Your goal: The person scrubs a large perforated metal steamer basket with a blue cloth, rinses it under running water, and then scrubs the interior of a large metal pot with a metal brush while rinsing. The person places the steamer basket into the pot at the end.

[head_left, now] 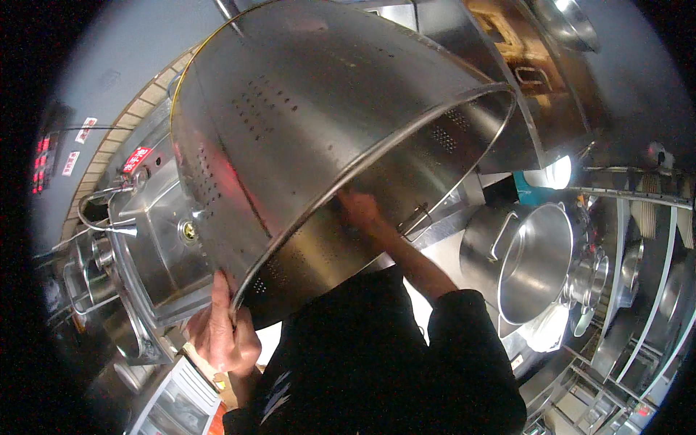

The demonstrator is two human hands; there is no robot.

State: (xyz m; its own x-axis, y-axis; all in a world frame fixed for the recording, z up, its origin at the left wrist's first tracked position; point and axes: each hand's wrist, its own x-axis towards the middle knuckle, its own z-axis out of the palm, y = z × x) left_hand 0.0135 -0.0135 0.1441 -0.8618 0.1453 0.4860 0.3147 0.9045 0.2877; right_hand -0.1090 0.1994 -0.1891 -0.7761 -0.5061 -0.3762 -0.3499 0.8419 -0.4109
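Observation:
A large stainless steel drum (348, 81) with patches of small holes fills the middle, tipped on its side with its open mouth towards me. My left hand (225, 326) grips its rolled rim at the lower left, one finger extended along the outer wall. Through the mouth reaches my right hand (359, 209), close to the inner wall. Shadow hides its fingertips, so whether it touches or holds anything there cannot be made out. A thin handle (416, 220) shows at the near edge of the rim.
Left of the drum is a steel sink (163, 239) with a curved faucet (103, 217). A tall steel stockpot (535, 261) stands at the right, a white cloth or bag (546, 329) beside it. Farther right, metal shelves (652, 261) carry bowls. Another metal bowl (568, 24) appears at the upper right.

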